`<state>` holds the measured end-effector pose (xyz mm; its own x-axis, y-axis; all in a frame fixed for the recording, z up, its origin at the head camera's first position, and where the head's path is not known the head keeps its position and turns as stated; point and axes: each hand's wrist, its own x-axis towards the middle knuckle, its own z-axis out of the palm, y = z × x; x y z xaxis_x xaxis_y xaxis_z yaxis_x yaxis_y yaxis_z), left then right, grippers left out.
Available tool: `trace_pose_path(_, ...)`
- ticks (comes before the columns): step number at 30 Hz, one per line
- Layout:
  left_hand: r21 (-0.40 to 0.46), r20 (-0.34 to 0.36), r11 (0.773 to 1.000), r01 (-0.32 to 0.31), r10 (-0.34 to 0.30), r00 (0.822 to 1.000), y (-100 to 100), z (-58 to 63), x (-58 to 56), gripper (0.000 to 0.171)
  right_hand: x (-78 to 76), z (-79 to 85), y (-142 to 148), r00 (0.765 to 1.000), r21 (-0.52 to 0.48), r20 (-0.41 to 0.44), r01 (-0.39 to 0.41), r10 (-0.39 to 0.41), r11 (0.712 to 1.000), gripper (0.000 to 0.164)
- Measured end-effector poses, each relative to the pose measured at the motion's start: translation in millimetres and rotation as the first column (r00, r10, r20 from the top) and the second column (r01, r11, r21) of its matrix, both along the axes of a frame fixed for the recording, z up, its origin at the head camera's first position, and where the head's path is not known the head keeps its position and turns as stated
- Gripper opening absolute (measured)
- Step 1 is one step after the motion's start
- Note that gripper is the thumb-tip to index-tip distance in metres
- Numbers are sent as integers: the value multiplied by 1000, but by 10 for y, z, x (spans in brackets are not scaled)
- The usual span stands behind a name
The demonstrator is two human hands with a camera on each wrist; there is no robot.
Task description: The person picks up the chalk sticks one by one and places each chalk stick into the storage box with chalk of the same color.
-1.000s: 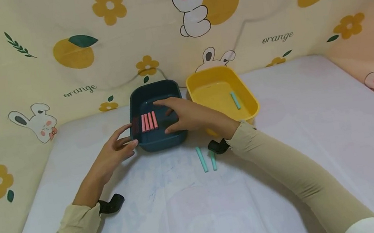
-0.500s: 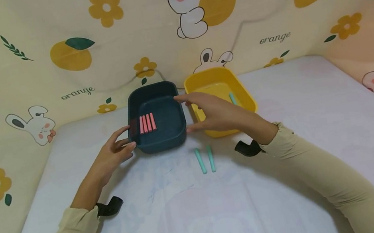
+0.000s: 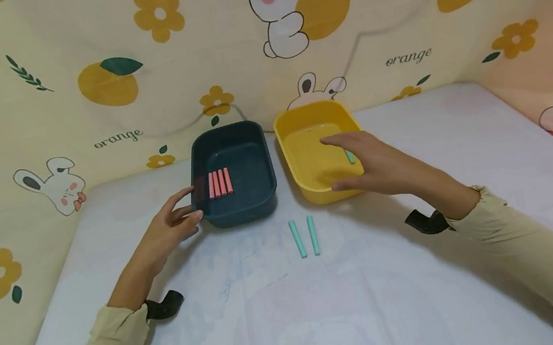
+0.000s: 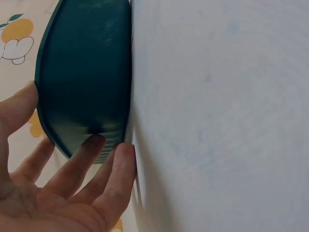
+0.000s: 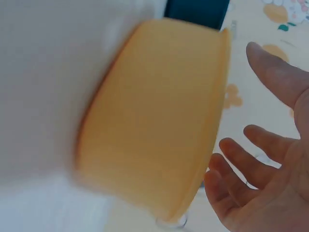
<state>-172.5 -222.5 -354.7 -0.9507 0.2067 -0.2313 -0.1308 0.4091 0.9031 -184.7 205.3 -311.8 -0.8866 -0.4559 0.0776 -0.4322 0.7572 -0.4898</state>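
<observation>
My left hand [image 3: 165,234] rests its fingertips on the left side of the dark blue-green bin [image 3: 242,216]. In the left wrist view the thumb [image 4: 21,108] meets the rim and the fingers spread along the outer wall. Several pink chalk sticks [image 3: 219,183] lie side by side in that bin. Over the right part of the yellow bin [image 3: 318,195] hovers my right hand [image 3: 382,164], fingers apart, holding nothing. It partly hides a teal chalk stick [image 3: 350,158] inside. Two more teal sticks, a left one [image 3: 298,239] and a right one [image 3: 313,235], lie on the table.
White cloth covers the table [image 3: 288,320]. Behind the bins rises a cream cloth backdrop [image 3: 235,41] printed with rabbits and oranges. The two bins stand side by side near it, a narrow gap between them.
My right hand has moved right, from above the dark bin to above the yellow one, uncovering the pink chalk's surroundings and the table sticks. The left hand has stayed on the dark bin.
</observation>
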Motion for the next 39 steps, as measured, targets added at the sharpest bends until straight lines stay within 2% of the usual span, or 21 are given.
trace_pose_path(6, 2, 1, 1000, 0, 0, 1000, -12, 0, -8, 73, 69, -51, 268, 998, -3, -14, 56, -56, 998, 81)
trace_pose_path(11, -3, -5, 1000, -5, 5, 1000, -23, 5, -2, 74, 43, -61, 408, 994, 21, -36, 103, -102, 994, 79)
trace_pose_path(17, -12, 3, 1000, -8, 9, 1000, -54, -13, 19, 73, -21, -116, 526, 986, 89, 64, 146, -152, 985, 89)
trace_pose_path(21, -17, 11, 1000, -10, 10, 1000, -63, -20, 23, 75, -47, -151, 590, 979, 83, 134, 144, -154, 986, 94)
trace_pose_path(27, -31, -5, 1000, 3, -3, 1000, -51, -2, 13, 76, -68, -174, 594, 963, 46, 223, 143, -149, 989, 93)
trace_pose_path(36, -77, -37, 997, 7, -10, 999, -10, 29, -17, 71, -96, -235, 540, 960, 24, 242, 139, -141, 990, 97)
trace_pose_path(39, -116, -78, 993, -15, 6, 997, 18, 61, -13, 70, -94, -239, 539, 958, 29, 247, 141, -144, 990, 99)
